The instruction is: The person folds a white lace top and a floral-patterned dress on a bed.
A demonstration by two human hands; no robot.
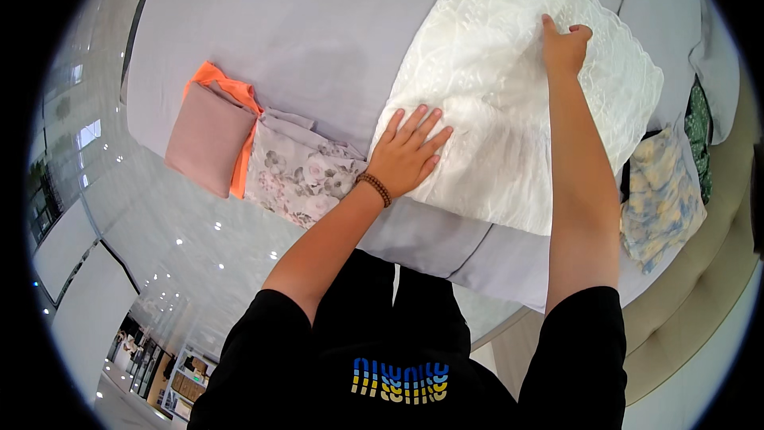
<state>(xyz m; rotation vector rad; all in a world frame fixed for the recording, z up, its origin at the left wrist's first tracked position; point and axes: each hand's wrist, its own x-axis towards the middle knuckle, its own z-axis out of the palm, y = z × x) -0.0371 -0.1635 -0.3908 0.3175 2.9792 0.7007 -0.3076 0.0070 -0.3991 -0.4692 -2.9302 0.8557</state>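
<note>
A white garment with embroidered fabric and a scalloped hem (477, 65) lies spread over the grey bed sheet (310, 18). My left hand (409, 152) rests flat on its left part, fingers apart, with a beaded bracelet (375, 189) around the wrist. Farther up and to the right, my right hand (565, 48) touches the embroidered part, thumb and a finger spread. No fold of cloth shows between them. Part of the garment is hidden under my right forearm.
Left of the garment lie a folded floral cloth (304, 170), a folded dusty-pink cloth (209, 137) and an orange cloth (222, 79). On the right are a blue-and-yellow patterned cloth (659, 191), a green patterned cloth (698, 137) and a beige padded headboard (686, 304).
</note>
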